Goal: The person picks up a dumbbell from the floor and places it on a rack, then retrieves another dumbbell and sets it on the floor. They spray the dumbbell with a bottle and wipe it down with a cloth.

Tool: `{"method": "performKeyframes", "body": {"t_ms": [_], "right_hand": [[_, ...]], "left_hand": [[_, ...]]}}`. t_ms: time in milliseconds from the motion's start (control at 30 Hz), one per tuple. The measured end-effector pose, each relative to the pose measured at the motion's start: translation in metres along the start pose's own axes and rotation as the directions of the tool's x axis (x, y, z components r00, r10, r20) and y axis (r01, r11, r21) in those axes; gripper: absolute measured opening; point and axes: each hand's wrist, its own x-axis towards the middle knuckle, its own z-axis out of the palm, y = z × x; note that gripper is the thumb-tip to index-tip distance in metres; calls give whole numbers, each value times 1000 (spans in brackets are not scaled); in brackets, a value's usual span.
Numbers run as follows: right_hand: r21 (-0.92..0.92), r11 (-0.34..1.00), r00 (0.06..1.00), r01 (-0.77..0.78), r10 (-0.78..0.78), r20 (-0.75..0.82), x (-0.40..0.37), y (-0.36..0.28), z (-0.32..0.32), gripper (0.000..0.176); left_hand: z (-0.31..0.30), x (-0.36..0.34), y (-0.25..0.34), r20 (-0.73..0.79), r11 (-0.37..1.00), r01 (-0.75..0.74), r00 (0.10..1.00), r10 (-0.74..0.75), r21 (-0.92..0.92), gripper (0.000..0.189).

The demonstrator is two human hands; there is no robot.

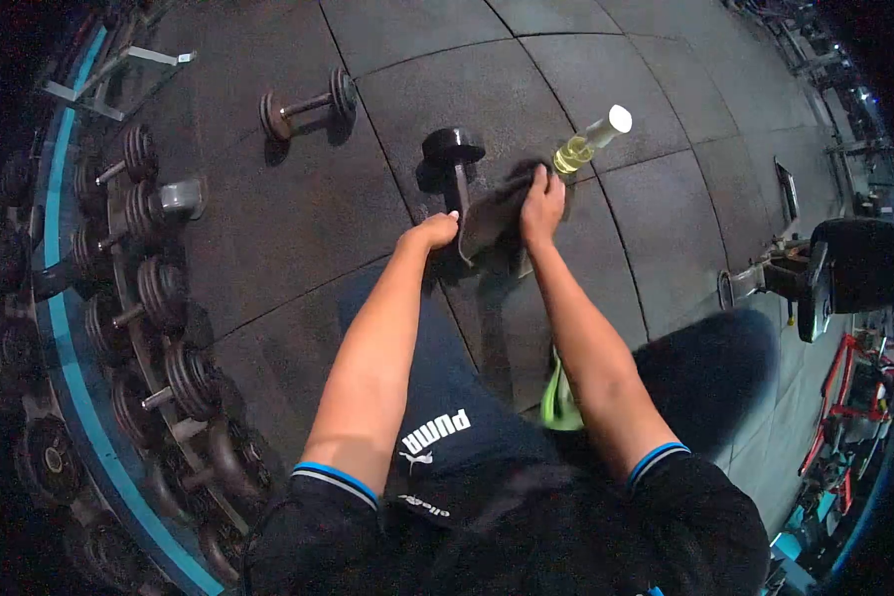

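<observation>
A dumbbell (454, 146) with a black round head and a straight handle stands in front of me, its lower end hidden by my hand. My left hand (431, 232) is closed at the lower part of its handle. Stretched out just right of the handle is a dark cloth (494, 221), and my right hand (543, 207) pinches its upper right side. Just beyond those fingers is a clear bottle (574, 154) of yellow liquid with a white cap, apart from the hand as far as I can tell.
Another dumbbell (308, 104) lies on the dark tiled floor (447, 55), ahead to the left. A rack holding several dumbbells (161, 295) runs along the left side. Gym equipment (819, 273) stands at the right. A bright green item (560, 402) shows beneath my right forearm.
</observation>
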Motion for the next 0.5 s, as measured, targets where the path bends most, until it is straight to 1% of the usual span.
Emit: {"method": "performKeyframes", "body": {"t_ms": [33, 67, 100, 133, 167, 200, 233, 267, 300, 333, 367, 400, 467, 500], "right_hand": [[-63, 992, 993, 106, -103, 56, 8, 1, 6, 37], [-49, 982, 977, 180, -173, 126, 16, 8, 24, 40], [22, 967, 956, 255, -255, 143, 18, 5, 41, 46], [75, 942, 878, 328, -333, 344, 23, 1, 52, 54], [87, 958, 798, 275, -278, 535, 19, -4, 59, 59], [24, 834, 676, 551, -464, 572, 19, 17, 76, 66], [-85, 766, 667, 637, -493, 558, 12, 19, 76, 73], [-192, 675, 647, 712, -525, 554, 5, 20, 77, 79], [-232, 792, 759, 565, -389, 522, -1, 21, 84, 82], [-268, 877, 843, 398, -234, 484, -10, 24, 93, 84], [-298, 929, 893, 218, -66, 445, -15, 28, 97, 87], [-368, 916, 844, 161, 66, 532, -17, 29, 98, 87], [-510, 858, 697, 64, 327, 638, -12, 25, 103, 89], [-518, 853, 745, 64, 305, 594, -8, 24, 106, 78]], "left_hand": [[11, 18, -9, 4, 999, -19, 1000, 19, 43, 58], [21, 29, -13, 8, 996, -36, 999, 36, 86, 60], [21, 15, -1, 6, 987, -65, 998, 65, 145, 57], [12, -16, 23, 6, 973, -97, 995, 98, 208, 55], [6, -30, 37, 6, 953, -131, 991, 134, 273, 53], [25, -12, 21, -4, 894, -187, 978, 207, 406, 46], [25, -32, 35, -143, 977, -72, 984, 102, 202, 47], [22, -51, 50, -258, 999, 28, 966, -35, -34, 47], [21, -43, 48, -159, 998, 40, 987, -30, 58, 48], [19, -32, 43, -57, 988, 42, 998, -33, 148, 50], [23, -25, 39, 46, 972, 35, 998, -47, 232, 53], [25, -26, 39, 50, 977, 52, 997, -64, 208, 55], [13, -38, 52, 52, 981, 82, 994, -93, 178, 61], [5, -45, 62, 52, 982, 95, 993, -105, 165, 65]]}}
